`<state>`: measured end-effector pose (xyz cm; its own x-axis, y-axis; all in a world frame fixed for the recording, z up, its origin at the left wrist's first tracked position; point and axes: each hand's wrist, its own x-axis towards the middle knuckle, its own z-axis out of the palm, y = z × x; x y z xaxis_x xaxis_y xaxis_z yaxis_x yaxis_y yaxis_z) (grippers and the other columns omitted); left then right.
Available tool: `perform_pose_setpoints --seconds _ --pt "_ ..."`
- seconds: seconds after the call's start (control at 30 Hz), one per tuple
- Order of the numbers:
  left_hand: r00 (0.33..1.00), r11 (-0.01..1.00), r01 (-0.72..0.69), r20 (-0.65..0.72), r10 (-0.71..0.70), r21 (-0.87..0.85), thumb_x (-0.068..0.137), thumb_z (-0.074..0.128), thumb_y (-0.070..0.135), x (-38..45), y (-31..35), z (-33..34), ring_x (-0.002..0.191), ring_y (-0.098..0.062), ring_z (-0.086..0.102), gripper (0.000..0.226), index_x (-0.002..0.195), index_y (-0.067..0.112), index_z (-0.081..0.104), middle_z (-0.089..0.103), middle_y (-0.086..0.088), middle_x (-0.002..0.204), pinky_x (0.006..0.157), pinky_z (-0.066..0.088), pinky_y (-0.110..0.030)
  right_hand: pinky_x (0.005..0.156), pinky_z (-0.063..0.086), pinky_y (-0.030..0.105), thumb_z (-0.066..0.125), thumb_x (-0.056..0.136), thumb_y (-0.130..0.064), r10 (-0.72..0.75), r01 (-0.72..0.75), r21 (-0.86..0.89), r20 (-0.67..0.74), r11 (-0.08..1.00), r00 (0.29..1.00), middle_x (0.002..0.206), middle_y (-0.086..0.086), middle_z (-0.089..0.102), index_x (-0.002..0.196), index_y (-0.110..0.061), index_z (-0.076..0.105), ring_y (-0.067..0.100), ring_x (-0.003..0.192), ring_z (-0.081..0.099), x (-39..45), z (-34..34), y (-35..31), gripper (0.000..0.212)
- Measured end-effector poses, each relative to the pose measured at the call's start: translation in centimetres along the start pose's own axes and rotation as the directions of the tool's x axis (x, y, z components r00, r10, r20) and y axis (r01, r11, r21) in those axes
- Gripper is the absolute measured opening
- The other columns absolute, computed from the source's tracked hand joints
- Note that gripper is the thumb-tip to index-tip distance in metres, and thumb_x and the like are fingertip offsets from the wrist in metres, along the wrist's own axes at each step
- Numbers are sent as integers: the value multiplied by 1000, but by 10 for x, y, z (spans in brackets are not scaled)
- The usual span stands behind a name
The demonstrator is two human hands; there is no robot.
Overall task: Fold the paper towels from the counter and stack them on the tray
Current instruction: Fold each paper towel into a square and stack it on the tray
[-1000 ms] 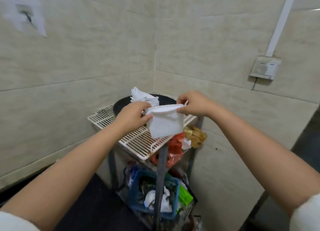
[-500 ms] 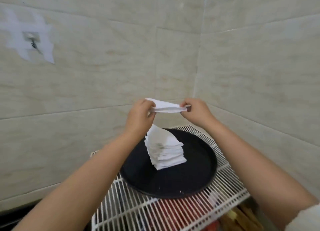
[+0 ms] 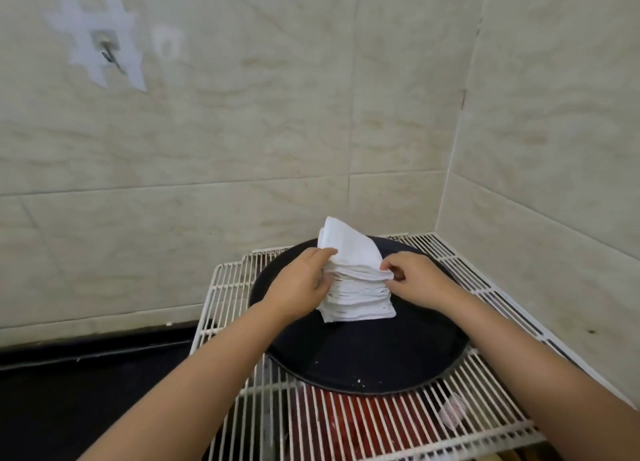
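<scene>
Both hands (image 3: 300, 280) on the unmarked paper towels (image 3: 356, 287), black tray (image 3: 363, 360).

A single wide-angle camera worn on the person's head looks forward and steeply down into a tiled wall corner (image 3: 446, 190). It sits close above the white wire rack (image 3: 491, 287), with both forearms reaching in from the bottom edge. No second view is given to share any part with.
</scene>
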<state>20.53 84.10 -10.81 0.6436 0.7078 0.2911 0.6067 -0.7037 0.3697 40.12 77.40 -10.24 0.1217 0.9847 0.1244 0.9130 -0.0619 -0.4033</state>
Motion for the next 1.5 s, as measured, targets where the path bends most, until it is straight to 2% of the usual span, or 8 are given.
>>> perform_pose_setpoints --seconds 0.1,0.23,0.33,0.5,0.73,1.0,1.2,1.5 --pt "1000 996 21 -24 -19 86 94 46 22 -11 4 -5 119 -19 48 52 143 18 28 34 0 145 92 40 -27 71 37 15 55 86 -19 -6 9 -77 41 997 999 112 4 54 120 -10 54 20 104 54 -4 -7 -5 36" --pt "988 965 131 -105 -110 227 90 38 30 -30 -9 -38 126 -28 42 49 137 13 39 41 -8 140 100 37 -36 102 35 31 51 91 -27 -66 60 -151 -35 987 997 139 8 45 133 -12 43 23 128 42 -7 -21 -55 45" --pt "960 895 277 -128 -248 351 91 35 36 -69 -34 -74 127 -30 41 47 131 13 47 46 -12 136 102 36 -38 106 33 34 52 91 -28 -209 199 -175 -36 964 977 140 13 44 135 -8 39 27 129 40 -10 -13 -119 50" --pt "853 720 518 -224 -471 462 95 37 42 -200 -87 -152 132 -30 33 46 134 17 40 43 -9 139 103 34 -42 115 21 45 47 91 -39 -400 393 -274 30 878 916 148 12 30 139 -10 30 29 139 22 -35 39 -263 59" --pt "552 368 813 -397 -734 451 96 33 47 -458 -145 -255 145 -29 3 58 145 18 22 13 -11 156 114 15 -50 114 2 57 39 90 -54 -612 654 -165 243 738 752 158 7 1 146 -18 10 30 145 -8 -123 147 -495 72" --pt "154 5 952 -467 -871 305 97 30 46 -701 -175 -312 145 -26 0 58 146 17 18 9 -9 157 115 12 -50 115 1 55 35 92 -54 -797 878 -21 410 479 444 158 7 -6 147 -21 3 29 144 -12 -239 263 -703 72" --pt "-44 -173 959 -484 -874 225 98 29 44 -824 -225 -345 145 -27 0 57 146 16 18 9 -9 157 115 12 -51 115 0 54 34 93 -52 -852 944 91 464 318 242 157 7 -8 147 -21 2 29 144 -14 -286 340 -836 70" --pt "-182 -307 935 -501 -846 177 98 29 42 -950 -373 -455 146 -26 1 56 146 15 18 10 -7 157 116 11 -51 115 3 55 36 93 -50 -907 966 182 411 183 95 158 7 -4 147 -20 5 29 144 -10 -273 440 -1073 69"
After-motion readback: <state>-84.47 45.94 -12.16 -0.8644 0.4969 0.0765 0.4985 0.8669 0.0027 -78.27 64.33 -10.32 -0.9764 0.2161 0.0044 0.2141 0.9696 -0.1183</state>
